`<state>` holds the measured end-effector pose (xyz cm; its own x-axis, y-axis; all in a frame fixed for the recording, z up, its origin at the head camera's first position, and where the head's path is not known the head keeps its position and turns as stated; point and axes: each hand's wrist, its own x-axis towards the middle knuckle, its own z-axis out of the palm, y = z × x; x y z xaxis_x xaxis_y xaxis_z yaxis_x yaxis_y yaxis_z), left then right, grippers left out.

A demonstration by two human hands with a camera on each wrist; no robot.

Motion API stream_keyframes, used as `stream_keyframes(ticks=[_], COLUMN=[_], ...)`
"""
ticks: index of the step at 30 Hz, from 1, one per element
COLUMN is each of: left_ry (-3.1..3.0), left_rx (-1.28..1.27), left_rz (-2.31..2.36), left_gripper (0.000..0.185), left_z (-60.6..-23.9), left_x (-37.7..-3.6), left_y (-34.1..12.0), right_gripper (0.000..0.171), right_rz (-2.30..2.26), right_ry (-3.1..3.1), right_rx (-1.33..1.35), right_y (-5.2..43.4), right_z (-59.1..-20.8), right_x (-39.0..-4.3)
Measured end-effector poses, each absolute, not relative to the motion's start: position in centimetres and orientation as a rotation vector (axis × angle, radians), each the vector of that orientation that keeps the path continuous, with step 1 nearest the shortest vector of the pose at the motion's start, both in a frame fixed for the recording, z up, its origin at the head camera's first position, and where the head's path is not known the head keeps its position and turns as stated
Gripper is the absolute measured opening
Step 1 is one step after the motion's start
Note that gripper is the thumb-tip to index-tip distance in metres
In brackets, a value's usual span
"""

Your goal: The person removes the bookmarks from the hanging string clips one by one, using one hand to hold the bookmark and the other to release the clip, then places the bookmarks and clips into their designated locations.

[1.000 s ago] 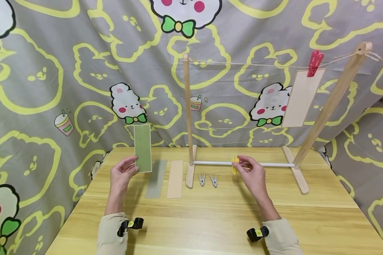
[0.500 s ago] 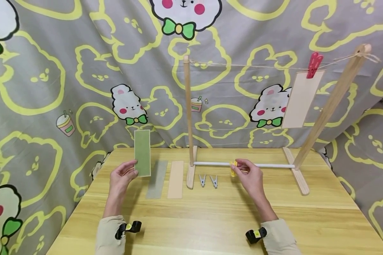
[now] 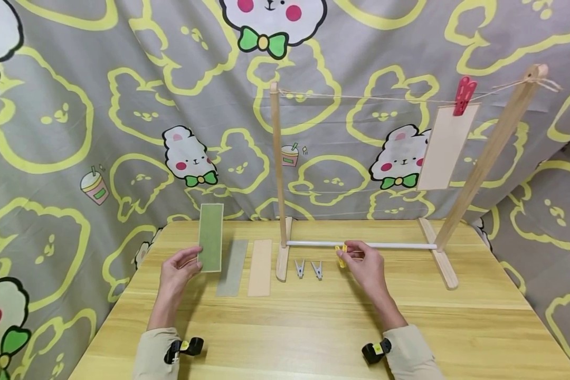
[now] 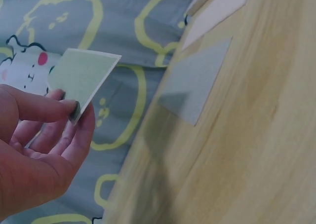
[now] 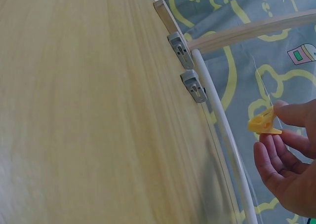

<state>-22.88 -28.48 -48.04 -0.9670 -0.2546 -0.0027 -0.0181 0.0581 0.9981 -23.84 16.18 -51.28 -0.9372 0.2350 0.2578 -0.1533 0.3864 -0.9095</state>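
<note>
My left hand [image 3: 179,266] pinches a green card [image 3: 211,237] with a pale border by its lower left edge, holding it upright above the table. In the left wrist view thumb and fingertips grip the card [image 4: 89,78] near one corner. My right hand [image 3: 367,264] pinches a yellow clothespin [image 3: 342,256] by its handle ends, in front of the rack's white rod. Two grey clothespins [image 3: 309,269] lie to the left of that hand. A grey card [image 3: 233,268] and a beige card [image 3: 259,268] lie flat beside the green one.
A wooden rack has a left post [image 3: 278,169], a right post [image 3: 489,158], a white crossbar [image 3: 399,245] and a string [image 3: 361,96]. From the string hangs a pale card [image 3: 447,148] under a red clothespin [image 3: 464,95]. A patterned curtain [image 3: 237,105] stands behind the table [image 3: 285,338].
The left hand has lowered the green card a little. The right hand has shifted slightly left and down with the yellow clothespin.
</note>
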Motion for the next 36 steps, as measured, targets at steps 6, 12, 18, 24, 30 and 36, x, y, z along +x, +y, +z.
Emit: stream_keyframes(ticks=[6, 12, 18, 24, 30, 36], left_ry=[-2.198, -2.229, -2.262, -2.262, -2.269, -2.286], left_rx=[0.259, 0.237, 0.231, 0.227, 0.209, 0.201], left_rz=[-2.001, -1.972, -1.954, -1.957, -1.948, -1.941], left_gripper=[0.046, 0.047, 0.046, 0.045, 0.043, 0.043], left_z=[-48.4, -48.7, -49.1, -49.5, -49.5, -49.6], left_x=[-22.6, -22.4, -22.0, -21.8, -21.6, -21.4], left_y=[-28.8, -29.3, -29.7, -30.2, -30.8, -31.3], right_gripper=[0.029, 0.029, 0.028, 0.028, 0.029, 0.029], right_rz=[1.552, 1.521, 1.487, 1.464, 1.434, 1.406], right_ry=[-2.325, -2.393, -2.443, -2.485, -2.542, -2.577], right_rx=[-0.073, -0.089, -0.113, -0.109, -0.088, -0.084], right_y=[16.2, 16.1, 15.8, 15.4, 15.1, 15.0], right_z=[-51.7, -52.1, -52.4, -52.8, -52.9, -52.8], right_x=[-24.0, -24.1, -24.2, -24.5, -24.5, -24.6])
